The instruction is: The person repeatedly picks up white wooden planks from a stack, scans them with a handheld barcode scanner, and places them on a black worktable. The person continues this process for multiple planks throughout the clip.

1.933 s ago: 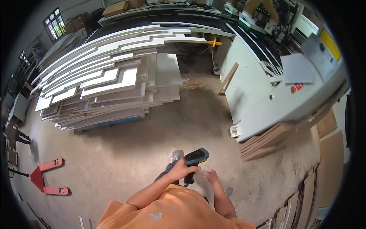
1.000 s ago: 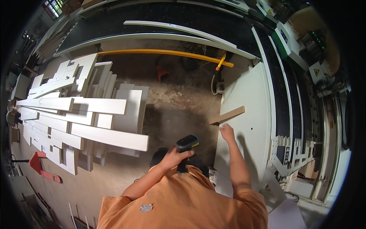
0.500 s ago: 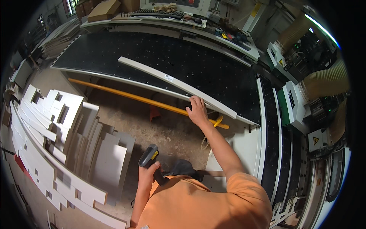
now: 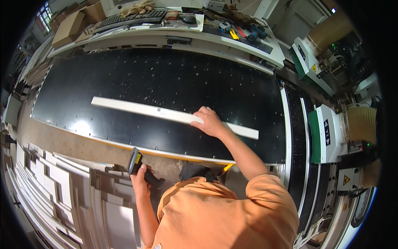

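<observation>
My left hand is wrapped round the grip of a black handheld barcode scanner, held in front of the table's near edge. A long, narrow white board strip with a small label lies lengthwise on the black table top. Over the right half of that strip, my right hand has its fingers curled across the far edge and its thumb at the near side. Its palm hides a short stretch of the strip.
Stacked white panels stand at the lower left. A shelf behind the table carries a keyboard, a mouse, a yellow-handled tool and cardboard boxes. Machine heads with white-and-green housings line the right side.
The strip has turned from slanting over the table's near edge to lying nearly lengthwise, farther onto the black top. My right hand has moved with it. The scanner has shifted left.
</observation>
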Action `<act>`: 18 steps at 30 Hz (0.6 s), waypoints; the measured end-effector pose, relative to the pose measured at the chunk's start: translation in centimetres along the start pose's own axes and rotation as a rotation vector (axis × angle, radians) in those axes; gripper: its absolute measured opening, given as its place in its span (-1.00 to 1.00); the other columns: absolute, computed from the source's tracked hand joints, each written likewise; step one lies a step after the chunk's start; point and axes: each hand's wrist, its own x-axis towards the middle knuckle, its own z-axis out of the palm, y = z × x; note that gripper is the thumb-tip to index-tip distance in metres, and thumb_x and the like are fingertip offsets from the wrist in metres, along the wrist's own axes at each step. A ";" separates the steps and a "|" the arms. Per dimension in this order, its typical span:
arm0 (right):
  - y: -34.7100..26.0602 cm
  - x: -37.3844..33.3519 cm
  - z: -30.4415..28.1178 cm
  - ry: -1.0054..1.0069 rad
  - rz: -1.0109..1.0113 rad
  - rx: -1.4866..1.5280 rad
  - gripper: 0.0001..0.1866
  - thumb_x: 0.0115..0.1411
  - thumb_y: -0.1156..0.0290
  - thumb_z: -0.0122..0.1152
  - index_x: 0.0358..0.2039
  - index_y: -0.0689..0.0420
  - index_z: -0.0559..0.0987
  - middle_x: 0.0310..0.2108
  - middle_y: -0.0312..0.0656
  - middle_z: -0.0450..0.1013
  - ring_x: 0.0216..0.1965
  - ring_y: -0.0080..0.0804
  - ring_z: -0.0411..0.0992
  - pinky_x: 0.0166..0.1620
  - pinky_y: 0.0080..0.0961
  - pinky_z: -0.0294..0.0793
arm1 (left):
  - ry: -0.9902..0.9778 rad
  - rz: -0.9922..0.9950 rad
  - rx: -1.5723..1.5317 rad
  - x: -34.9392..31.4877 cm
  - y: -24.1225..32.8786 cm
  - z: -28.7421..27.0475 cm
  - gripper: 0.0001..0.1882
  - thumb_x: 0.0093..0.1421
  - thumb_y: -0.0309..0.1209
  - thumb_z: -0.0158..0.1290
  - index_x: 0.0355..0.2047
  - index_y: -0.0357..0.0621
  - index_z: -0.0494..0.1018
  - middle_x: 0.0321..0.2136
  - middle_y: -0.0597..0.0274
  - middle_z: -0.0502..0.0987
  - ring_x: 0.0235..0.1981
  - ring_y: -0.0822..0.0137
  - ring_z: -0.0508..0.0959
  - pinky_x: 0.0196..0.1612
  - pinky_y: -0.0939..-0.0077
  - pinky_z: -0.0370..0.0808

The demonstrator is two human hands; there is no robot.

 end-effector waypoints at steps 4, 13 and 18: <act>8.8 7.8 -4.3 0.111 -0.062 -0.114 -0.59 0.11 0.15 0.37 -0.16 0.21 0.62 -0.02 -0.06 0.49 0.02 -0.01 0.40 0.12 -0.18 0.42 | 0.068 0.090 -0.074 8.5 1.9 2.4 -0.64 0.29 -0.02 0.11 -0.32 -0.07 0.49 -0.55 0.25 0.57 -0.73 0.55 0.40 -0.77 0.68 0.14; 30.0 22.4 -10.0 0.288 0.461 -0.432 -0.40 0.10 0.15 0.41 0.10 0.15 0.50 0.04 -0.04 0.46 0.11 0.05 0.35 0.19 -0.07 0.37 | 0.231 0.323 0.050 17.5 1.3 4.8 -0.78 0.25 -0.31 0.11 -0.36 -0.23 0.43 -0.53 0.19 0.52 -0.58 0.36 0.49 -0.48 0.47 0.43; 25.0 15.8 -6.7 0.380 0.155 -0.276 -0.58 0.19 0.31 0.34 0.05 0.15 0.58 0.02 -0.12 0.47 0.05 -0.04 0.38 0.13 -0.12 0.36 | 0.233 0.335 0.215 18.7 1.6 4.1 -0.74 0.24 -0.36 0.08 -0.28 -0.38 0.45 -0.54 0.14 0.52 -0.50 0.33 0.51 -0.32 0.41 0.45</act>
